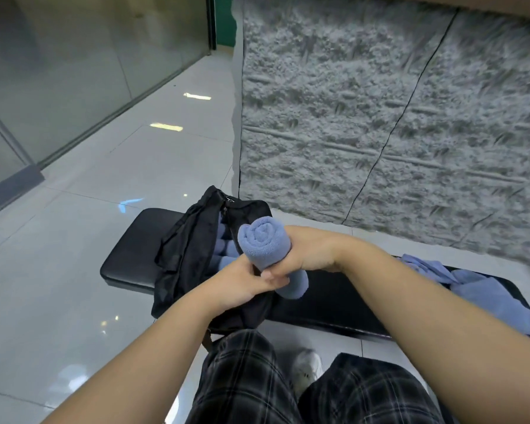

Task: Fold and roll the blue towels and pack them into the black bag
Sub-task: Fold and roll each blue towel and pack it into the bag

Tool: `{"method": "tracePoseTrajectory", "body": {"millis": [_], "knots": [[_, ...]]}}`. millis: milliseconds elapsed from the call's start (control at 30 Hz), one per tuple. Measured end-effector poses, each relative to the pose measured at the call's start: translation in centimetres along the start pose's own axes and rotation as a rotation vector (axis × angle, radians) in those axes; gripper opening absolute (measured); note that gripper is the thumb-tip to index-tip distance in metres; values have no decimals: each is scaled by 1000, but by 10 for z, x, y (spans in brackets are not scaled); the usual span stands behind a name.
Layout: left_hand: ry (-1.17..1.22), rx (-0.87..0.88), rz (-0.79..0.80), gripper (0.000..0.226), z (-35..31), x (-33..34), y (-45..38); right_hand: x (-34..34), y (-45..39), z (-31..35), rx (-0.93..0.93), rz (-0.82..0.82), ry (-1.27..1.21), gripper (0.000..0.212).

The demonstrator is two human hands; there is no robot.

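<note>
Bare forearms, no sleeves — dark plaid trousers [251, 381] with pale checks, and a white shoe [308, 367] between the knees

No legible text — none anywhere

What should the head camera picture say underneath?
Both hands grip a rolled blue towel beside the open black bag.

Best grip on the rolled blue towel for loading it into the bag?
Wrap the rolled towel round its middle, coming from the side, as the right hand does. That probably keeps the spiral end from unrolling and leaves it free to lead into the open black bag.
</note>
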State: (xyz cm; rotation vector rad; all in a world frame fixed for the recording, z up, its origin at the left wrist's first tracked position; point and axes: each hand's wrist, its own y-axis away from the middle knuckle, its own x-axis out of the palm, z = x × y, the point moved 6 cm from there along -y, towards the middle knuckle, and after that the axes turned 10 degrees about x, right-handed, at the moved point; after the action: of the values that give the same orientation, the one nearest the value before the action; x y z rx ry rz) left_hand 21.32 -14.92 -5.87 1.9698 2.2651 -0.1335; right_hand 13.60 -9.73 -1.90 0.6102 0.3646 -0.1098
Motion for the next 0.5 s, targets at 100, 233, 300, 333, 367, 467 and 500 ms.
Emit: {"method": "tracePoseTrajectory", "body": {"millis": [100, 233, 300, 333, 367, 467, 500], "knots": [[-228, 82, -75, 35, 3, -27, -15, -17, -21, -4, -25, -144, -143, 38], [-705, -87, -307, 40, 44, -80, -34, -47, -43, -21, -21, -389, -383, 43], [-895, -134, -280, 39, 61, -96, -48, -52, -57, -29, -13, -443, -444, 51], [-1020, -104, -230, 37, 66, -101, -58, -52, -66, -33, -16, -457, -494, 60], [-1149, -58, -159, 36, 70, -104, -68, -51, -74, -36, -28, -460, -575, 68], [-1485, -8, 122, 37, 84, -109, -100, -45, -97, -48, -52, -444, -904, 52], [-1587, -20, 214, 37, 89, -111, -109, -39, -105, -52, -44, -413, -966, 43]]}}
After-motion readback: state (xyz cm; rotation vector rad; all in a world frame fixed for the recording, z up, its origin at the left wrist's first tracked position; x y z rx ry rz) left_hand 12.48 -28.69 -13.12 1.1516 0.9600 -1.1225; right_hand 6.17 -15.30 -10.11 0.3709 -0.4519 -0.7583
